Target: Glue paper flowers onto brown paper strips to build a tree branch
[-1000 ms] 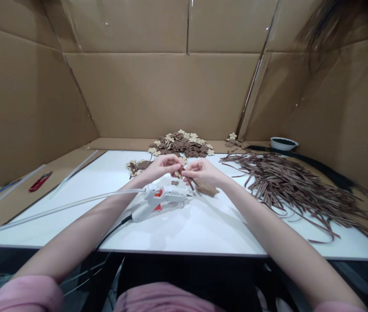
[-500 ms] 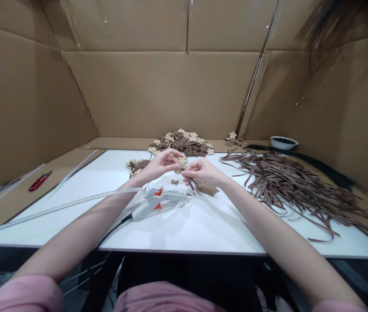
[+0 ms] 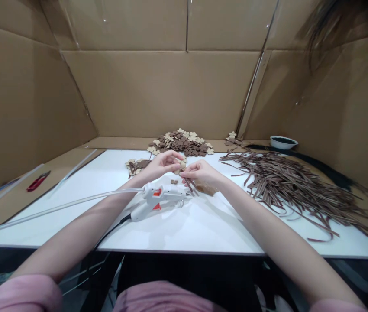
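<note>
My left hand (image 3: pixel 166 164) is closed at thumb and fingertips on a cream flower cutout (image 3: pixel 182 165). Close beside it, my right hand (image 3: pixel 199 171) pinches brown strips (image 3: pixel 190 185) whose ends hang down toward the table. The strips meet the flower between the two hands; fingers hide the exact join. Just below the hands lies a white glue gun (image 3: pixel 161 197) with an orange trigger, its nozzle pointing right. A small brown scrap (image 3: pixel 174 182) rests above the gun. Partly behind my right hand is a tan, crumpled-looking piece (image 3: pixel 207 188).
Brown and cream flower cutouts (image 3: pixel 184 144) are heaped at the back, with a smaller group (image 3: pixel 138 166) at left. A large bundle of brown strips (image 3: pixel 294 186) spreads across the right. A white bowl (image 3: pixel 284 143) stands back right. A red cutter (image 3: pixel 38 181) lies at left.
The flower between my fingers has turned or shifted slightly, and my left fingertips have dipped a little. Both hands keep their hold; the glue gun stays in place.
</note>
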